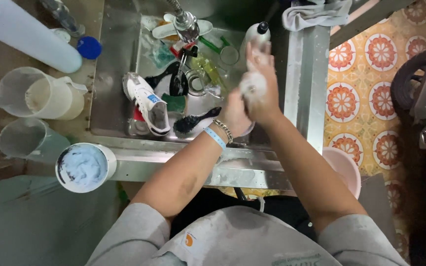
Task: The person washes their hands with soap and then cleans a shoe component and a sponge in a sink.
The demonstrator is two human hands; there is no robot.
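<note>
Left hand (235,114) and right hand (260,81) pressed together over sink (109,74), soapy, apparently gripping nothing; white shoe (146,101), black brush (195,120) at left.

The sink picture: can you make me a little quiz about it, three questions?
1. True or false: the hands are pressed together over the sink, covered in foam.
2. What lies beside the white shoe? A) black brush B) red cup C) spoon
3. Fill in: the left wrist wears a blue ____.

Key: 1 true; 2 A; 3 band.
</note>
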